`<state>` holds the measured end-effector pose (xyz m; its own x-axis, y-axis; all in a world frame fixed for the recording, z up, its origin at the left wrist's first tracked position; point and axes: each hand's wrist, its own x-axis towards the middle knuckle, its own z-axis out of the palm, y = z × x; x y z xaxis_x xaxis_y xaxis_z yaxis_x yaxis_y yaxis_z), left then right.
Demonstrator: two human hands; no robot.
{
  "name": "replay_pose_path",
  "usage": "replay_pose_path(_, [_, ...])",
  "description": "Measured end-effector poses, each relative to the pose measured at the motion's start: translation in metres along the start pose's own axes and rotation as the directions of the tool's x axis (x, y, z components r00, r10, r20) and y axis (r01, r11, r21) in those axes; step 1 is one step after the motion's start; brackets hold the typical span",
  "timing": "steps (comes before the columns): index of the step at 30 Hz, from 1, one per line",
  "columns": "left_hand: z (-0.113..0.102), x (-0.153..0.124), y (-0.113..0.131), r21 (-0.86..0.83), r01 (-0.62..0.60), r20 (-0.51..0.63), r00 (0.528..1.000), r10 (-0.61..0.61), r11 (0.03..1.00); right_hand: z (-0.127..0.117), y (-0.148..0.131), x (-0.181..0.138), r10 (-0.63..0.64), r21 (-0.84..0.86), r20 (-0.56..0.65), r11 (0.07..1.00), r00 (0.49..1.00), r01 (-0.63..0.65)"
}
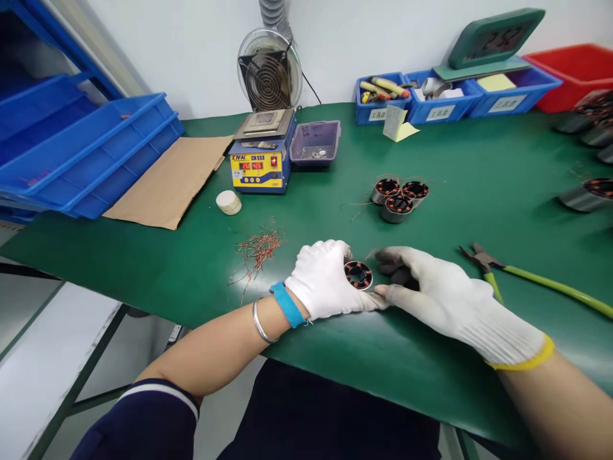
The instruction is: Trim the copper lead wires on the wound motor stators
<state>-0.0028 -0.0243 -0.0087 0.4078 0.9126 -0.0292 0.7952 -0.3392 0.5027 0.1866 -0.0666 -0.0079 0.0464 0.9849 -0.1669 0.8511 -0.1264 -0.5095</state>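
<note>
A wire-wound motor stator (pixel 358 275), a metal ring with copper coils and a dark inner core, stands on the green table near its front edge. My left hand (pixel 328 279), in a white glove, is wrapped round the stator from the left, with the thumb along its near side. Close to the stator's right side is my right hand (pixel 426 284), also gloved. Its fingers are curved and the thumb is apart from them, with nothing visible between. Darkened fingertips show on the right glove. Green-handled cutting pliers (pixel 483 259) lie with open jaws to the right of that hand.
Copper wire scraps (pixel 261 248) lie left of my hands. Several other stators (pixel 398 206) stand beyond and at the right edge. Farther back are a blue-yellow heating unit (pixel 258 169), a purple tray (pixel 334 144), a fan (pixel 268 80), blue bins (pixel 380 114) and cardboard (pixel 167 182).
</note>
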Motion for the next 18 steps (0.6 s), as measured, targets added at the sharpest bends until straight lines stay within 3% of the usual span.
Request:
replay_pose_path(2, [-0.001, -0.003, 0.001, -0.089, -0.009, 0.015, 1.000, 0.010, 0.996, 0.007, -0.002, 0.000, -0.101, 0.002, -0.079, 0.995, 0.992, 0.101])
replay_pose_path(4, [-0.002, -0.003, 0.000, -0.141, -0.047, 0.041, 0.998, 0.054, 0.989, 0.009, 0.001, 0.000, -0.237, -0.019, -0.198, 0.971, 0.951, 0.238])
replay_pose_path(6, [-0.002, -0.002, -0.001, -0.141, -0.077, 0.075, 0.993, 0.089, 0.987, 0.009, 0.005, 0.001, -0.253, -0.025, -0.269, 0.966, 0.929, 0.256])
replay_pose_path(8, [-0.001, 0.000, -0.003, -0.147, -0.082, 0.094, 0.991, 0.096, 0.986, 0.007, 0.006, 0.003, -0.137, 0.037, -0.211, 0.988, 0.968, 0.148])
replay_pose_path(10, [-0.001, 0.002, -0.003, -0.169, -0.074, 0.108, 0.990, 0.093, 0.983, 0.005, 0.005, 0.005, -0.054, 0.115, -0.065, 0.991, 0.996, 0.061])
replay_pose_path(13, [-0.003, 0.002, -0.003, -0.192, -0.056, 0.132, 0.988, 0.082, 0.980, 0.002, 0.000, 0.011, -0.102, 0.260, 0.089, 0.963, 0.991, 0.076])
replay_pose_path(18, [-0.008, 0.003, -0.001, -0.175, -0.092, 0.138, 0.983, 0.117, 0.980, -0.003, -0.005, 0.019, -0.169, 0.490, 0.152, 0.869, 0.974, 0.075])
